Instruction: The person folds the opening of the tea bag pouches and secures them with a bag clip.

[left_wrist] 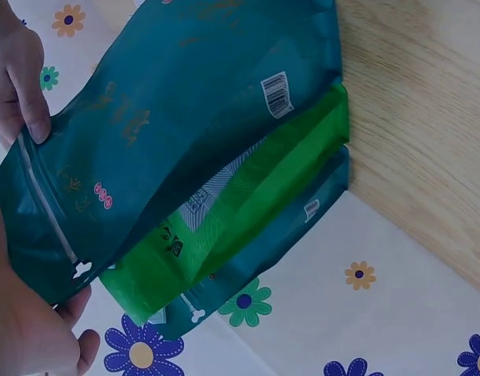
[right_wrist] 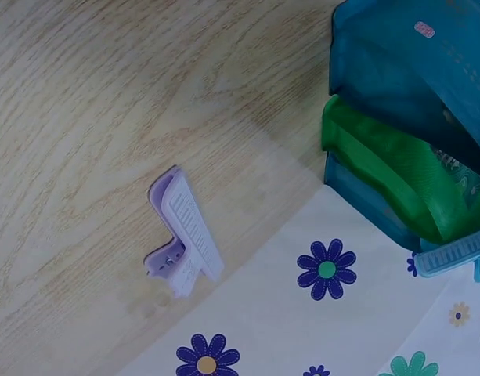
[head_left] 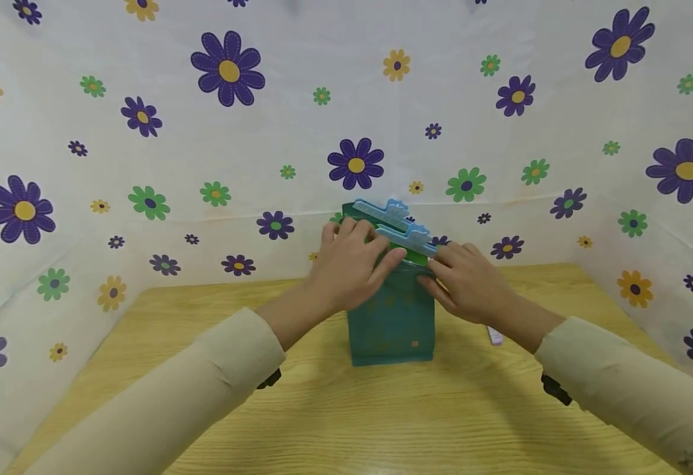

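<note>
A teal pouch bag stands upright at the front of a row of bags. My left hand holds its top edge on the left, fingers over the far side and thumb in front. At the top right, my right hand pinches the same edge, its thumb on the front face in the left wrist view. Below the edge runs a zip strip with a white bone-shaped slider. Close behind stand a green bag and another teal bag. Two light blue clips lie along the tops behind my hands.
A pale purple clip lies on the wooden table, right of the bags. Behind the table hangs a white flower-print cloth, which also covers both sides.
</note>
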Action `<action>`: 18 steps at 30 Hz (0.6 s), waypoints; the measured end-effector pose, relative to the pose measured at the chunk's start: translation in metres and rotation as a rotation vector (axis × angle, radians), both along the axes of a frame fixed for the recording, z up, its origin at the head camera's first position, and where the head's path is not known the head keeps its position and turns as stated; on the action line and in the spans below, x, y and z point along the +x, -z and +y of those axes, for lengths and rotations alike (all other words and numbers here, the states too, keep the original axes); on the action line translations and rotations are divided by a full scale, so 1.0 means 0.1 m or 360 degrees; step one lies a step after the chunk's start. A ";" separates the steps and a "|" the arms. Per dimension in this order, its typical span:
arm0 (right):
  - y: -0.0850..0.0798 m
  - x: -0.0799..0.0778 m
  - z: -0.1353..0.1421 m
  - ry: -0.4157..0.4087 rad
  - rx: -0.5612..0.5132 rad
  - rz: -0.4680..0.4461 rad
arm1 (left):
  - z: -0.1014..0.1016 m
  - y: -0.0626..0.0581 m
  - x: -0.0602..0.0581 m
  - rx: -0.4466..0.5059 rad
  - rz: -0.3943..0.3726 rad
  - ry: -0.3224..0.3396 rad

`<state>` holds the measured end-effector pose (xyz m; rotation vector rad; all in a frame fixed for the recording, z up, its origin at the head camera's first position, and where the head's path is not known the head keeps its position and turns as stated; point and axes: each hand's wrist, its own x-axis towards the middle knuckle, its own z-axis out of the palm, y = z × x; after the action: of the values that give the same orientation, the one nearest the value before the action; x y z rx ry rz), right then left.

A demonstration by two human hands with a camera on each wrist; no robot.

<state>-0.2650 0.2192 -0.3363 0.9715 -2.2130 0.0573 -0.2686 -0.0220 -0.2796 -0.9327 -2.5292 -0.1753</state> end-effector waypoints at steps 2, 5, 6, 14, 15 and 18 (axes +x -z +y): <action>0.01 0.00 0.01 -0.0004 0.0007 0.0013 | 0.04 0.00 -0.01 -0.0020 -0.0045 -0.0006; 0.01 0.01 0.01 0.0016 0.0027 0.0029 | 0.05 0.00 0.00 -0.0020 -0.0103 -0.0008; 0.02 0.02 0.00 0.0023 0.0032 0.0031 | 0.05 0.00 0.00 -0.0021 -0.0118 -0.0006; -0.02 0.04 0.03 -0.0009 -0.0043 -0.0066 | 0.02 0.01 0.01 0.0036 -0.0182 0.0060; -0.04 0.04 0.03 -0.0025 -0.0082 -0.0108 | 0.01 0.01 0.01 0.0043 -0.0184 0.0071; -0.09 0.05 0.04 -0.0049 -0.0217 -0.0286 | 0.00 0.02 0.00 0.0064 -0.0186 0.0109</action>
<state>-0.2595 0.2233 -0.3275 0.9565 -2.3222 0.3171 -0.2682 -0.0222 -0.2819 -1.0215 -2.5908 -0.3094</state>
